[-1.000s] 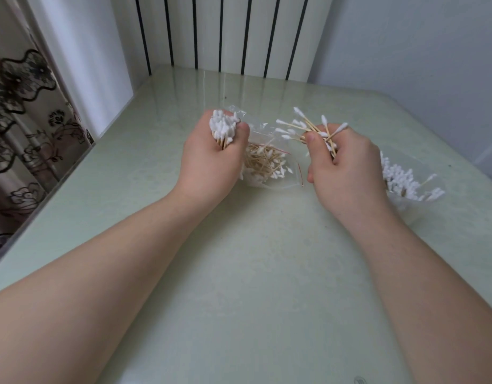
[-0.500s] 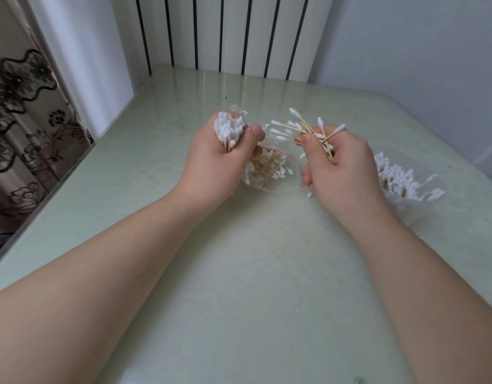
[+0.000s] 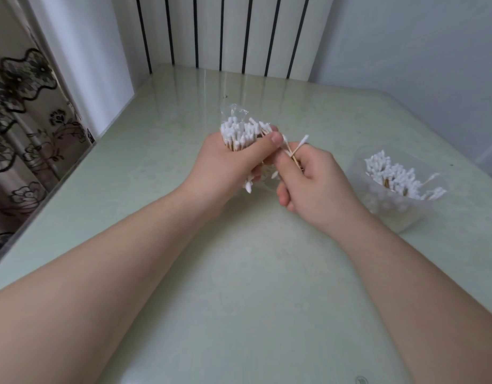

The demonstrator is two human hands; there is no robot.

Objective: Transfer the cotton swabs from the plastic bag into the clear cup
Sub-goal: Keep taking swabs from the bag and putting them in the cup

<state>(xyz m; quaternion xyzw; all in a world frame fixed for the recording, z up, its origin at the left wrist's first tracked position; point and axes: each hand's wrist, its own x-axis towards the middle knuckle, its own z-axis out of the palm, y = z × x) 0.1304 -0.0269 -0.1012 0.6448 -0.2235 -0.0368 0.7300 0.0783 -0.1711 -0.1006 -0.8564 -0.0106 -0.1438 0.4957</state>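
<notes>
Nearest to you it's just both forearms over the pale green worktop (image 3: pixel 239 286), meeting in the middle.

Your left hand (image 3: pixel 222 164) has its fingers (image 3: pixel 275 139) curled tight round a fat bundle of cotton swabs (image 3: pixel 239 134), cotton tips up. The plastic bag (image 3: pixel 231 112) is crumpled round them, with a bit of film poking out at the far side. My guess is you're squeezing it that way so the sticks stay lined up and don't spill. A few tips hang out below your palm, so watch those.

Your right hand (image 3: pixel 319 187) is touching the left one. Its thumb and fingers are closed in a pinch on a few loose swabs (image 3: pixel 297 148), which cross each other and point up and away. It looks like you're pulling out a small lot to carry over.

The clear cup (image 3: pixel 389 214) stands further off to the right, well apart from both hands. It already holds a good crowd of swabs, tips up and leaning right, so I'd say you're well along.

There's no brand, label or writing I can read on the bag or the cup.
</notes>
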